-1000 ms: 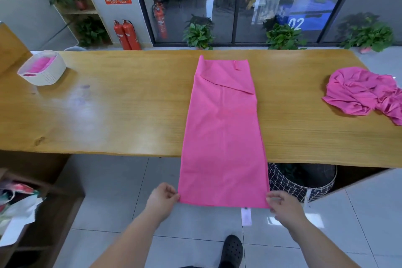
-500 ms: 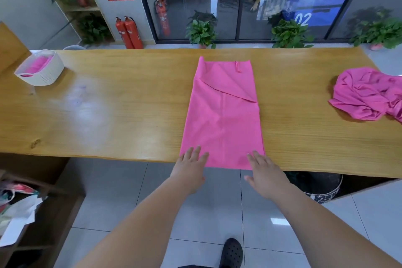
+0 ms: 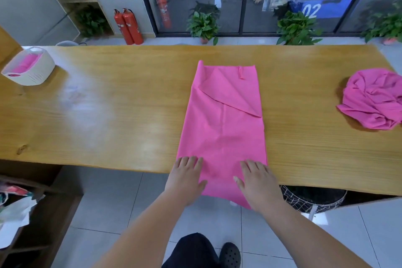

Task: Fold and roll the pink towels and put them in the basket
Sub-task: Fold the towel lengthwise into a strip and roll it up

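- A person's left hand [image 3: 186, 177] and right hand [image 3: 258, 183] lie palm-down on the near end of a pink towel [image 3: 224, 128]. The fingers are straight and a little spread, pressing rather than pinching.
- The towel lies in a long strip across the middle of the wooden table [image 3: 108, 115]. Its far corner is turned over in a diagonal flap, and its near end hangs just past the table's front edge, under the two hands.
- By the look of it the folding of this towel is done and the rolling is about to start — the hands appear to be flattening the end where the roll would begin.
- The next move likely calls for curling the fingers under that near hem and turning it over tightly, both hands level so the roll runs straight toward the diagonal flap.
- The white basket [image 3: 32, 76] stands at the table's far left, well apart from the strip, with a rolled pink towel [image 3: 24, 65] already inside. A crumpled pink heap [image 3: 374, 100] waits at the right end — so the job seems partly done.
- Beyond the table: pale floor tiles, two red fire extinguishers [image 3: 128, 26] against a pillar, potted plants [image 3: 203, 24] along dark glass doors.
- A wire bin [image 3: 313, 200] sits beneath the table at right, and low wooden shelving [image 3: 43, 213] stands at left.
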Demonstrator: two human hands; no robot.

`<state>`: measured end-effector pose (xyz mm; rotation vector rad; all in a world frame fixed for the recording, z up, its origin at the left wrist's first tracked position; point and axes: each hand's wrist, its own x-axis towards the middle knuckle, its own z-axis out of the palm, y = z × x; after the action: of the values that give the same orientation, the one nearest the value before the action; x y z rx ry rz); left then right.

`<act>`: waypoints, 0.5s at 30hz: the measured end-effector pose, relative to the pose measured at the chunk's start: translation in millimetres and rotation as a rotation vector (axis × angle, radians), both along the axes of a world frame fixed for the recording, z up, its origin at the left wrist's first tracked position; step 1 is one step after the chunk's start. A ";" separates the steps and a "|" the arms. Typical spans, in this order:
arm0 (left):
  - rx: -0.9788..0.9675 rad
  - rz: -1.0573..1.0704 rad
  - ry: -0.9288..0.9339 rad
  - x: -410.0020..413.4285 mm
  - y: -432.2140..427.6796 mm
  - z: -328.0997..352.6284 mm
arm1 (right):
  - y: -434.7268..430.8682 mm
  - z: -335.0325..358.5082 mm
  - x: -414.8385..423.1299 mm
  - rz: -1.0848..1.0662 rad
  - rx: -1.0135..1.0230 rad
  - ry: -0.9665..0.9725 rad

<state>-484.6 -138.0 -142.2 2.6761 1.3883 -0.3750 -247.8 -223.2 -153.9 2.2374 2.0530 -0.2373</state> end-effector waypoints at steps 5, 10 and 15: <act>0.037 -0.022 0.010 17.6 31.6 8.7 | 22.3 4.5 10.3 -0.031 -0.002 0.037; -0.030 -0.015 -0.015 22.4 67.2 -0.6 | 31.7 -5.0 21.8 -0.079 0.001 0.051; 0.065 -0.103 -0.091 27.2 105.5 -1.3 | 73.9 8.2 21.2 -0.129 -0.011 -0.002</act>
<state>-457.4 -32.5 -143.5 2.7863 1.2632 -0.2167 -226.6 -149.3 -145.7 2.3655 1.9037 -0.2552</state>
